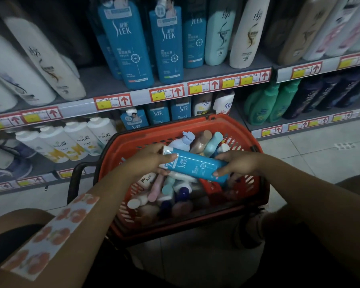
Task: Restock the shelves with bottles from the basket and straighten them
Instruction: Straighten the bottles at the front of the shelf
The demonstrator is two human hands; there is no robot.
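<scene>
A blue Slek bottle (pixel 195 165) lies crosswise above the red basket (pixel 247 142), held at both ends. My left hand (pixel 148 161) grips its white cap end and my right hand (pixel 237 165) grips its base. The basket stands on the floor in front of the shelves and holds several bottles: white, brown, teal, pink and dark blue. Matching large blue Slek bottles (pixel 131 44) stand on the middle shelf (pixel 206 72), and smaller ones (pixel 157 113) stand on the shelf below, just behind the basket.
White Pantene bottles (pixel 71 140) lean on the lower left shelf. Large white bottles (pixel 29 65) lean at the upper left. Green bottles (pixel 266 102) and dark bottles (pixel 320 94) fill the right lower shelf. Red and yellow price tags line the shelf edges. Tiled floor (pixel 320 150) lies to the right.
</scene>
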